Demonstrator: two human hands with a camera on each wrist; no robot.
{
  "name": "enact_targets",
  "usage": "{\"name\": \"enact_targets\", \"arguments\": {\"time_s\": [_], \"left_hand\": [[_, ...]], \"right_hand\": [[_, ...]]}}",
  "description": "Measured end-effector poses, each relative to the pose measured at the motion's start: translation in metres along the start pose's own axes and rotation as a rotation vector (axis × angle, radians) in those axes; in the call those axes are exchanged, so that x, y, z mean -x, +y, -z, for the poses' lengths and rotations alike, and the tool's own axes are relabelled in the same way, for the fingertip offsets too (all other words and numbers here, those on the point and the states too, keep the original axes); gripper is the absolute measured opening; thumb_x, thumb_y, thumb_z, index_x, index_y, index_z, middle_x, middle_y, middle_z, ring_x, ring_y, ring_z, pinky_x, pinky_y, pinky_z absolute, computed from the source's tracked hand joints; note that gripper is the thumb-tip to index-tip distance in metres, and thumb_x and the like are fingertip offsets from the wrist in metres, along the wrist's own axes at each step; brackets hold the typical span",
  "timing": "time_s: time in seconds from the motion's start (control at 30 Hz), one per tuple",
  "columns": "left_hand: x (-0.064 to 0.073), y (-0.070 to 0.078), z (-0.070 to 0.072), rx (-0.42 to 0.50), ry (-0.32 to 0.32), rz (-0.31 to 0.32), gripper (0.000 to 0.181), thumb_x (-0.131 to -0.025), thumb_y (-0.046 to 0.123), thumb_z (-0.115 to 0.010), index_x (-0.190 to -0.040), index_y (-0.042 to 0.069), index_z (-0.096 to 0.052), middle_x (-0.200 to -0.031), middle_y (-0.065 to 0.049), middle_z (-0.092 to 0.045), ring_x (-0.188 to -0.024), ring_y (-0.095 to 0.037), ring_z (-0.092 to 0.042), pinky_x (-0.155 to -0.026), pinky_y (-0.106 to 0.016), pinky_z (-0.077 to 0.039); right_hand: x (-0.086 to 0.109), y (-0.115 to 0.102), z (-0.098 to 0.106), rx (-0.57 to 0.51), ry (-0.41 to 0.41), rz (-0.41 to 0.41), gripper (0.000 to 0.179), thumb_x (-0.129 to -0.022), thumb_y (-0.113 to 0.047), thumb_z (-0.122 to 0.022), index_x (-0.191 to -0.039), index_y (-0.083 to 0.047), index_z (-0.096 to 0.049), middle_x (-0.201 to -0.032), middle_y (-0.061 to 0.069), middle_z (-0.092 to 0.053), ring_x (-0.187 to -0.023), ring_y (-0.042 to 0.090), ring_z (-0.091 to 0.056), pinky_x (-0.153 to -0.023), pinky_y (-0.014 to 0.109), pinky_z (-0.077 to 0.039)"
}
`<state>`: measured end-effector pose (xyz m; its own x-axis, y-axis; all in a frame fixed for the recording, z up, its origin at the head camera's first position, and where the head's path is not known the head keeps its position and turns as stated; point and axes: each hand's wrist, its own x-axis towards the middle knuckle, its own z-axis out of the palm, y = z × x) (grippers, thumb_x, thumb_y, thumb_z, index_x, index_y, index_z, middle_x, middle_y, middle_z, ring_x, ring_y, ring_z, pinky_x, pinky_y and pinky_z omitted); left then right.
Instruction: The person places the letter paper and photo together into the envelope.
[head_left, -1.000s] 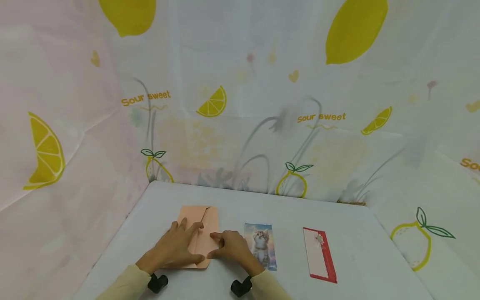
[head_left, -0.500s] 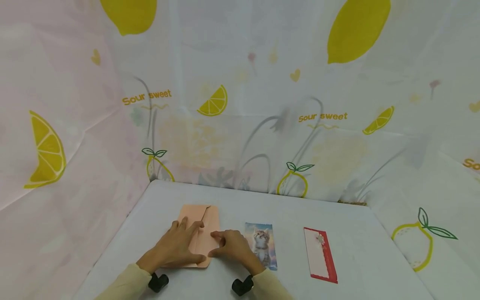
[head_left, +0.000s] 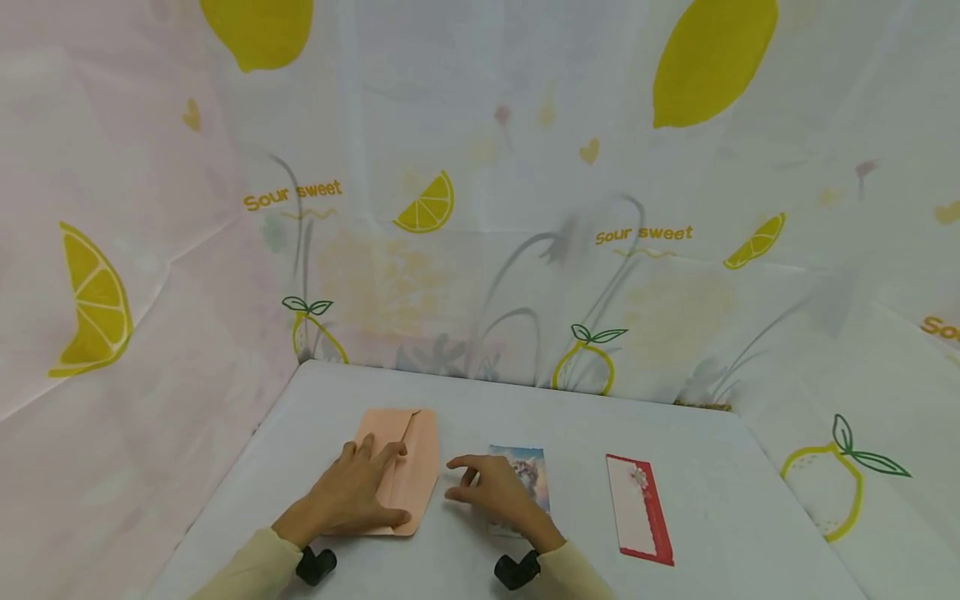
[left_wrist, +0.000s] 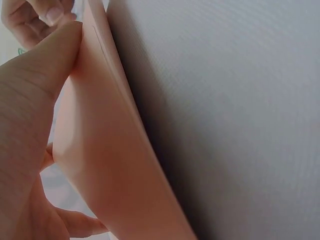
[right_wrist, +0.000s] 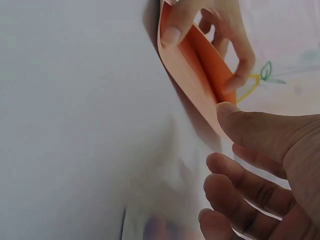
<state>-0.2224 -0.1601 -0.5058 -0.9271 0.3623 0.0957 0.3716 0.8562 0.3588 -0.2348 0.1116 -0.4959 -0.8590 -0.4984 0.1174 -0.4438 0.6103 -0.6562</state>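
Note:
A peach paper envelope (head_left: pixel 422 467) lies on the table's left part, its flap side lifted a little. My left hand (head_left: pixel 351 490) rests on it with fingers spread, the thumb near its lower edge. Seen from the right wrist, that left hand (right_wrist: pixel 212 30) presses on the envelope (right_wrist: pixel 192 75), which gapes along a deeper orange fold. My right hand (head_left: pixel 491 493) hovers just right of the envelope, thumb and fingers apart and loosely bent, holding nothing. Beneath it lies a kitten picture card (head_left: pixel 531 467), partly hidden by the hand and wrist.
Farther right on the white table (head_left: pixel 750 517) lies a red-edged card (head_left: pixel 633 508) with a pale panel and a flower. A lemon-print curtain (head_left: pixel 480 275) rises behind the table and along its sides.
My right hand has come off the envelope's right edge and moved right, over the kitten card. That envelope edge has spread outward. My left hand stays where it was.

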Motion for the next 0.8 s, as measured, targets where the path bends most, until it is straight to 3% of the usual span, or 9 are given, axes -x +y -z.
{"name": "enact_targets", "arguments": {"time_s": [0.47, 0.8], "left_hand": [[0.002, -0.002, 0.0, 0.007, 0.023, -0.033, 0.091, -0.067, 0.078, -0.079, -0.138, 0.029, -0.052, -0.143, -0.033, -0.044, -0.105, -0.044, -0.052, -0.078, -0.058, -0.05], [0.002, -0.001, 0.001, 0.011, 0.024, -0.034, 0.091, -0.068, 0.079, -0.078, -0.137, 0.027, -0.051, -0.142, -0.034, -0.045, -0.104, -0.045, -0.051, -0.079, -0.061, -0.049]], "right_hand": [[0.058, 0.035, 0.043, 0.0, 0.105, -0.026, 0.03, -0.09, -0.021, -0.081, -0.114, -0.004, -0.075, -0.08, -0.006, -0.069, -0.062, 0.003, -0.057, -0.058, 0.026, -0.048], [0.082, 0.049, 0.059, 0.035, 0.141, -0.118, 0.033, -0.09, -0.025, -0.082, -0.115, -0.006, -0.074, -0.079, -0.008, -0.066, -0.063, 0.003, -0.055, -0.056, 0.025, -0.047]]}}
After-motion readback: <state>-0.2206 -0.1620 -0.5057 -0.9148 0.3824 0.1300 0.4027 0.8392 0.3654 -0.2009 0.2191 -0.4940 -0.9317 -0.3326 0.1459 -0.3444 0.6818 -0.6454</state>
